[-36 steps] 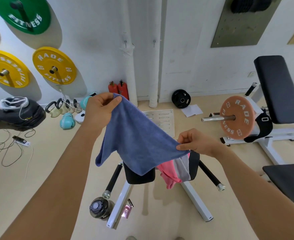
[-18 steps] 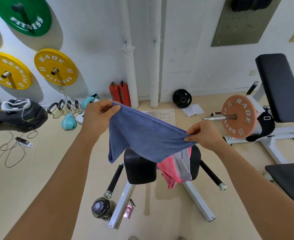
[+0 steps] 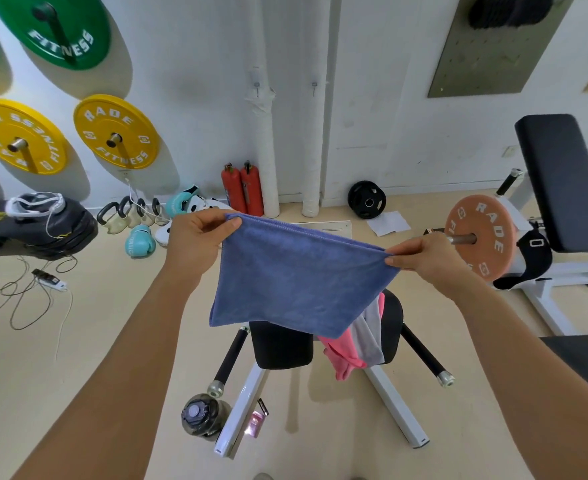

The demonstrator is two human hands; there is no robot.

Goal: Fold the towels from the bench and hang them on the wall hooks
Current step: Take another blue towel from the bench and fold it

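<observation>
black bench (image 3: 280, 344) carries pink towel (image 3: 343, 355), grey towel (image 3: 368, 336).

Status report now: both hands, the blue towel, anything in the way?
Left hand and right hand each pinch a top corner. Blue towel stretched flat, above the bench. Nothing blocks it.

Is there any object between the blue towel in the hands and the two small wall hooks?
Nothing visible: the blue towel hangs between left hand and right hand; both wall hooks are bare.
</observation>
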